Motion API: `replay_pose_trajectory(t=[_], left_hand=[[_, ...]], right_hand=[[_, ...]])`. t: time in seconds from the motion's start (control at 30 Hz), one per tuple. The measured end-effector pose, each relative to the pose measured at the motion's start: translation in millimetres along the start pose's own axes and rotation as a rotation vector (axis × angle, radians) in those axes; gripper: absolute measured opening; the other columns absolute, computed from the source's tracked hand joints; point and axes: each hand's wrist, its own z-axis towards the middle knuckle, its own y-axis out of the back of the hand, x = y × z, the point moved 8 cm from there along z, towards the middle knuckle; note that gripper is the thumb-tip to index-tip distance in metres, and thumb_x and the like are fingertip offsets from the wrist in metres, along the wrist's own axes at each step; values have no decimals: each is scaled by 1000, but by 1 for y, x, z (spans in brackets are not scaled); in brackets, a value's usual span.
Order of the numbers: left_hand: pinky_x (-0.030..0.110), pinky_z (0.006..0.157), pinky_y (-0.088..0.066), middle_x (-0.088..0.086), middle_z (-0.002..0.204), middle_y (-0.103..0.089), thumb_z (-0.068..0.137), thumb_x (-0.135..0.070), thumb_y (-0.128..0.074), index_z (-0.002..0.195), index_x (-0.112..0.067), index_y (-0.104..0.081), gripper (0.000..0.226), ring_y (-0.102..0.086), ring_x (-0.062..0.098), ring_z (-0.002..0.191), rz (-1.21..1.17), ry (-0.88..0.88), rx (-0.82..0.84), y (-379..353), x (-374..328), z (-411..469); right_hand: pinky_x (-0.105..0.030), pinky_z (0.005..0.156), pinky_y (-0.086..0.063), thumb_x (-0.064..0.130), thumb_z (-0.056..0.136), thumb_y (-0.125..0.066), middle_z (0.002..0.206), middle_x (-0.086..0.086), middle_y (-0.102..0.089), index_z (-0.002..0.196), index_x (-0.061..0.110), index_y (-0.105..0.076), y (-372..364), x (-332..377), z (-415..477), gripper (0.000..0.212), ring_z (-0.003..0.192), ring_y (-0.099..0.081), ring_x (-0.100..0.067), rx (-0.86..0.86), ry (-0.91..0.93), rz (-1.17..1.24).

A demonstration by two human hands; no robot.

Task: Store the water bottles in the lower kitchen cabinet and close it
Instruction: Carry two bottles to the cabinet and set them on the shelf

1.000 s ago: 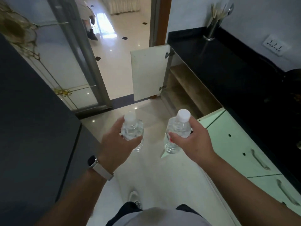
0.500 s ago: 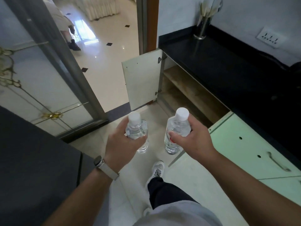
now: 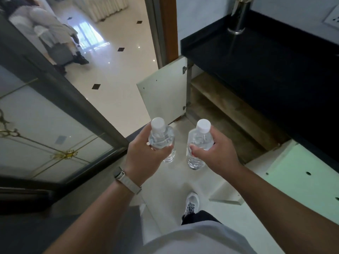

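My left hand (image 3: pixel 145 154) grips a clear water bottle (image 3: pixel 161 138) with a white cap, held upright. My right hand (image 3: pixel 218 154) grips a second clear water bottle (image 3: pixel 199 142), also upright, close beside the first. Ahead and to the right, the lower kitchen cabinet (image 3: pixel 227 110) stands open under the black countertop (image 3: pixel 266 66), showing a wooden shelf and floor inside. Its white far door (image 3: pixel 163 90) is swung out towards the doorway. A second pale green door (image 3: pixel 293 173) stands open at my right, near my right forearm. Both bottles hang above the floor, short of the cabinet opening.
A glass sliding door with gold trim (image 3: pixel 55 136) lines the left. Beyond the doorway is a glossy tiled room with another person (image 3: pixel 51 33) at the far left. A metal utensil holder (image 3: pixel 238 17) stands on the countertop. My shoe (image 3: pixel 190 204) is on the pale floor below.
I have stepped closer to the open cabinet; it and the doorway now look larger and nearer. Both hands still hold their bottles in the same upright pose.
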Motion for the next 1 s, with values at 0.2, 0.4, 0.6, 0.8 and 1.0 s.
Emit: replay_pose_trajectory(t=[0.2, 0.4, 0.6, 0.8, 1.0], left_hand=[[38, 80, -62, -6, 102, -74, 72, -23, -88, 122, -19, -65, 56, -72, 10, 91, -22, 37, 72, -16, 11, 58], [18, 73, -54, -16, 93, -73, 69, -22, -87, 115, -29, -67, 50, -69, 1, 85, -43, 18, 188, -48, 26, 122], [5, 66, -45, -22, 90, -70, 72, -28, -86, 111, -40, -64, 46, -66, -4, 84, -84, -73, 400, -89, 38, 198], [6, 65, -47, -27, 95, -68, 71, -39, -85, 110, -45, -60, 46, -66, -3, 86, -152, -158, 599, -113, 49, 281], [0, 62, -44, -39, 95, -62, 69, -41, -83, 103, -62, -50, 52, -62, -12, 88, -144, -192, 731, -136, 69, 331]], right_hand=[[-36, 81, -55, 51, 64, -74, 94, 18, -68, 112, 36, -60, 17, 0, 43, 52, 88, -64, -1, -94, -38, 37], [-23, 75, -50, 54, 62, -73, 95, 34, -62, 106, 55, -54, 34, -17, 73, 48, 87, -61, 8, -233, -160, 5], [-23, 73, -48, 59, 62, -68, 91, 37, -60, 109, 58, -45, 41, -18, 100, 52, 87, -58, 11, -427, -304, -57], [-32, 78, -53, 54, 69, -74, 97, 20, -63, 121, 42, -51, 23, -10, 131, 58, 89, -61, -4, -541, -464, -116], [-25, 73, -51, 55, 70, -72, 98, 19, -63, 116, 48, -49, 2, -5, 158, 52, 88, -61, 0, -614, -534, -103]])
